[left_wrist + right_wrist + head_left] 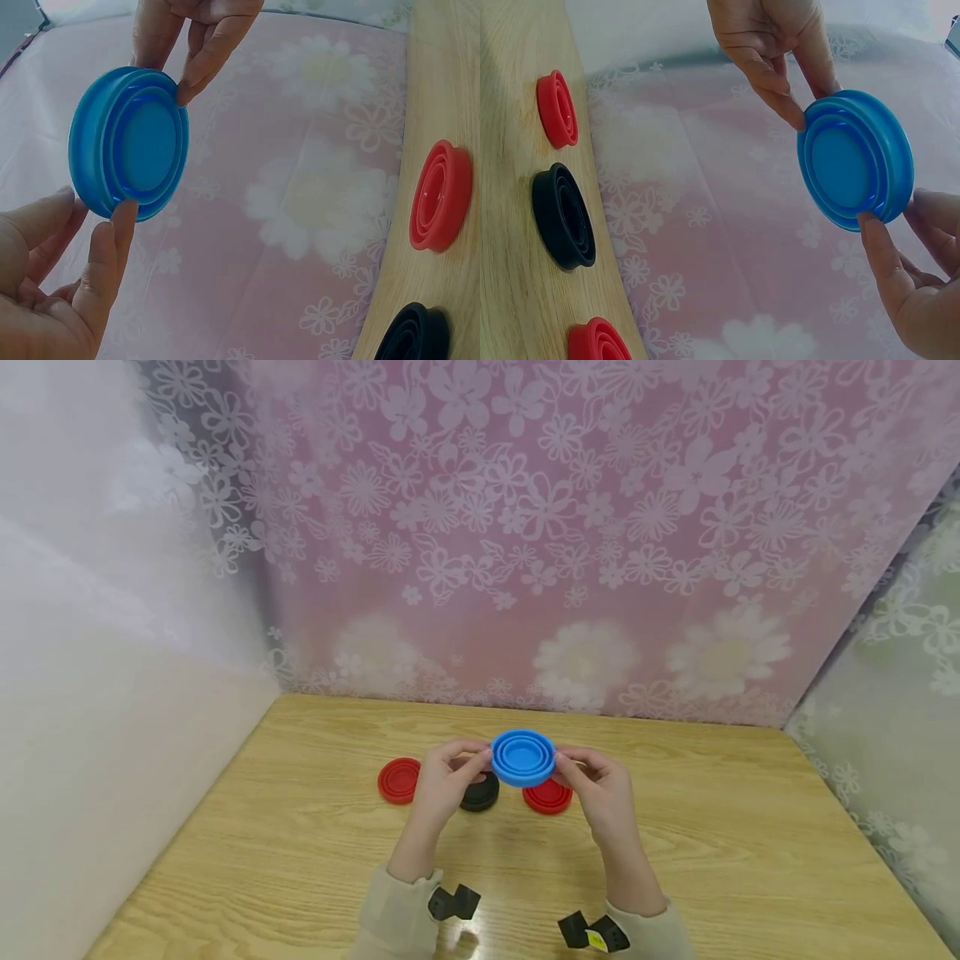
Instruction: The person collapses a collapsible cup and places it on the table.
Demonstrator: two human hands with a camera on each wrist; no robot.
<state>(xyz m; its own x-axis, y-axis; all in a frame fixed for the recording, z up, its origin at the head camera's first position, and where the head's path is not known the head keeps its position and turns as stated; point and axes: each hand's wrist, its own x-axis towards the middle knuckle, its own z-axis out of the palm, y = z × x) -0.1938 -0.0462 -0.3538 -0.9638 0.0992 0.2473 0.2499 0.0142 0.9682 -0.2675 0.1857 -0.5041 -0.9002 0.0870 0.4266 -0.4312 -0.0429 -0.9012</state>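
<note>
A blue collapsible cup (522,758), folded flat into concentric rings, is held above the table between both hands. My left hand (444,781) pinches its left rim with thumb and fingers. On the opposite rim, my right hand (603,789) pinches it the same way. In the left wrist view the blue cup (135,142) shows its ringed face and thick outer edge. Below on the table lie a red collapsed cup (397,780), a black one (480,793) partly hidden by the left hand, and another red one (547,797) partly behind the blue cup.
The wood-grain table (285,860) spans the lower view. A pink flowered cloth (480,568) hangs along its back edge, with a white panel (112,693) on the left and a flowered sheet (900,735) on the right.
</note>
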